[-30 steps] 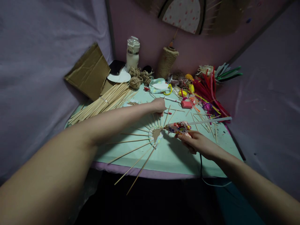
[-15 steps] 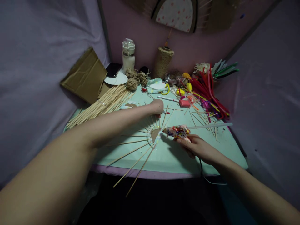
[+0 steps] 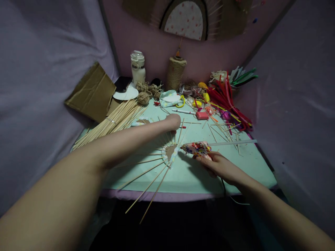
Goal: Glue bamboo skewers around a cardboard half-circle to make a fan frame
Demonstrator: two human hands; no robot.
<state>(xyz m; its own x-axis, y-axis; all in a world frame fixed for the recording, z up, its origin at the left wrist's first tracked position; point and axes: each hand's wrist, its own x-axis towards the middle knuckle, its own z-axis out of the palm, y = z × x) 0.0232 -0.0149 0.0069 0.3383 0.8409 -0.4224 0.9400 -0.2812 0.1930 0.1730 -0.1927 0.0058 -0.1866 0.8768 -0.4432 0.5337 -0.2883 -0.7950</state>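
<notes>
My right hand is wrapped around a hot glue gun with a colourful patterned body. A long, pale glue stick juts from its rear, and its nozzle is at the right edge of a half-round cardboard piece. Patterned cloth borders this cardboard, and thin wooden sticks fan out from it, some past the table's front edge. My left hand is bent down over the far sticks. Its fingers are hidden behind the wrist, so what they touch does not show.
A tied bundle of sticks and folded cardboard lie left. Along the back are a white bottle, twine balls, a twine spool and yellow-handled scissors. Red pipe cleaners are at right, near a pink block.
The view has tilted up slightly and shifted right. Both hands, the glue gun and the fan of sticks keep nearly the same places relative to each other.
</notes>
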